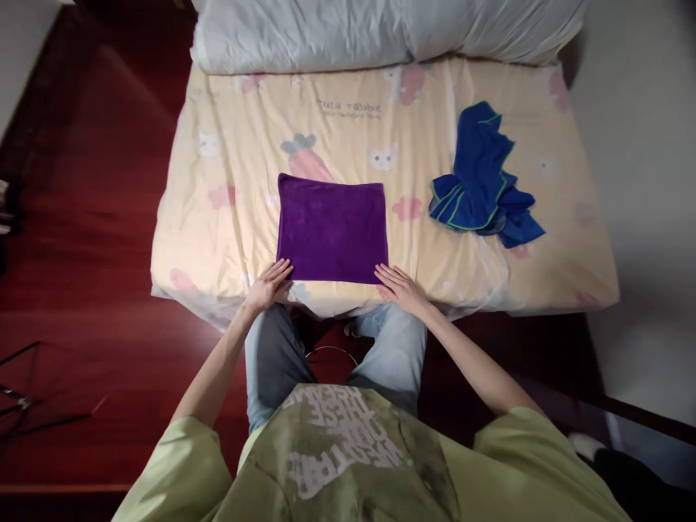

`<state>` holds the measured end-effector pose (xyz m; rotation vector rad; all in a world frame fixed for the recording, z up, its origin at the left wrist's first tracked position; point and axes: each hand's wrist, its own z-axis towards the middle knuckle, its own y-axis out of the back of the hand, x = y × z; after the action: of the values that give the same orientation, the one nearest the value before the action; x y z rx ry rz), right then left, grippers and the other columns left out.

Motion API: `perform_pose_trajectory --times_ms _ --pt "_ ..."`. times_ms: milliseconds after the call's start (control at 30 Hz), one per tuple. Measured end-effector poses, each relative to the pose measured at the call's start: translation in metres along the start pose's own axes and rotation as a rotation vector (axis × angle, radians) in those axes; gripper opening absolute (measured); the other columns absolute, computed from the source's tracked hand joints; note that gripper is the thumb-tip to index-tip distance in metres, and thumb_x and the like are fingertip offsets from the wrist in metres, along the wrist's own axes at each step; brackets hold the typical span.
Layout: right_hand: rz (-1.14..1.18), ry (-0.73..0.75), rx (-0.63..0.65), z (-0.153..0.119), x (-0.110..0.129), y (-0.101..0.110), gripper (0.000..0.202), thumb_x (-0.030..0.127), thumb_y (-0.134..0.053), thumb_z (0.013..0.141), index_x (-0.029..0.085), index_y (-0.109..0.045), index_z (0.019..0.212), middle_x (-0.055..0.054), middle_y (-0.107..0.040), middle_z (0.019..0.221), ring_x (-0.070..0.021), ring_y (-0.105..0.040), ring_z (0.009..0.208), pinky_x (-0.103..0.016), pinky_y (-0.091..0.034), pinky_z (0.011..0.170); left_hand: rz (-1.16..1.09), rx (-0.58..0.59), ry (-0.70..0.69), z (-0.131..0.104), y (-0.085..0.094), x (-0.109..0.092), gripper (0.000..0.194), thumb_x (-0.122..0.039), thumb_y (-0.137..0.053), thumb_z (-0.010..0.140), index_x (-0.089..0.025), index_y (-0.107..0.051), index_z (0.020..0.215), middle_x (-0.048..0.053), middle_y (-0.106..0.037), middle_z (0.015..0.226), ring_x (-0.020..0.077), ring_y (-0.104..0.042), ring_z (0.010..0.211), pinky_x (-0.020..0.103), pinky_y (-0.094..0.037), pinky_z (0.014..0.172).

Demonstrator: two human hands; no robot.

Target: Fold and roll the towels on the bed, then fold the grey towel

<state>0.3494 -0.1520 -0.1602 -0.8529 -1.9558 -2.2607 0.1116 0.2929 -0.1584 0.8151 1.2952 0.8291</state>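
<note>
Standing at the far left is one black stand (22,401), cut off by the picture's edge, on the red-brown floor (98,239). Next to the right I record one bed (185,225), its pale yellow sheet printed with carrots, cat faces and flowers; one thick grey-white quilt (326,36) lies across its far side. My left hand (268,285) is palm down and open, fingers extended and close together, resting on the near left corner of the cloth and gripping nothing that I can see. Between my two hands, one purple cloth (333,230) lies flat as a rectangle near the front edge of the bed; its number of layers I cannot tell. Below it, two legs of my blue jeans (275,355) show against the bed's front. My right hand (402,288), likewise open and palm down, has its fingers laid on the near right corner, with no grip visible. Further right, well apart from the purple cloth, lies one crumpled heap of blue cloth (481,174) with bright green edging; how many pieces it comprises I cannot determine. Last, at the far right, is one pale wall (641,181).
</note>
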Motion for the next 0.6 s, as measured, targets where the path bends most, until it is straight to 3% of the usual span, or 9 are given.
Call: perform_pose_trajectory --times_ms 133,233,400,500,600 --pt "0.035 -0.039 -0.112 0.006 0.003 0.003 0.051 0.016 -0.037 0.11 0.015 -0.07 0.15 -0.011 -0.064 0.156 -0.0234 -0.058 0.152 -0.051 -0.047 0.132 -0.062 -0.099 0.037 0.005 0.001 0.0 0.049 -0.028 -0.045 0.107 -0.015 -0.071 0.146 0.014 -0.065 0.156 0.0271 -0.059 0.151 0.053 -0.048 0.13" --pt "0.101 -0.099 -0.179 0.009 0.007 0.0 0.048 0.015 -0.04 0.108 0.017 -0.079 0.136 -0.011 -0.071 0.147 -0.0243 -0.065 0.144 -0.05 -0.051 0.128 -0.08 -0.135 0.093 0.008 0.003 -0.006 0.045 -0.024 -0.046 0.103 -0.017 -0.078 0.133 0.013 -0.071 0.147 0.0268 -0.063 0.146 0.053 -0.052 0.126" --pt "0.418 -0.347 -0.325 0.015 0.006 0.002 0.038 0.026 -0.051 0.103 0.023 -0.084 0.122 -0.009 -0.08 0.131 -0.0267 -0.075 0.13 -0.05 -0.057 0.121 -0.151 -0.24 0.293 0.015 0.01 -0.015 0.036 -0.03 -0.051 0.104 -0.019 -0.084 0.115 0.013 -0.08 0.125 0.0264 -0.075 0.123 0.043 -0.061 0.112" --pt "0.542 -0.571 -0.372 0.03 -0.004 0.009 0.031 0.037 -0.063 0.098 0.021 -0.085 0.113 -0.012 -0.083 0.116 -0.0303 -0.08 0.111 -0.05 -0.065 0.106 -0.167 -0.273 0.459 0.029 0.017 -0.01 0.034 -0.035 -0.056 0.103 -0.018 -0.085 0.109 0.012 -0.082 0.114 0.0255 -0.079 0.107 0.035 -0.064 0.099" --pt "0.608 -0.672 -0.401 0.049 -0.019 0.015 0.032 0.046 -0.075 0.089 0.018 -0.083 0.102 -0.013 -0.083 0.103 -0.0296 -0.08 0.093 -0.046 -0.067 0.09 -0.18 -0.263 0.561 0.05 0.024 0.001 0.03 -0.035 -0.063 0.098 -0.017 -0.086 0.105 0.011 -0.083 0.109 0.0261 -0.079 0.1 0.032 -0.063 0.092"
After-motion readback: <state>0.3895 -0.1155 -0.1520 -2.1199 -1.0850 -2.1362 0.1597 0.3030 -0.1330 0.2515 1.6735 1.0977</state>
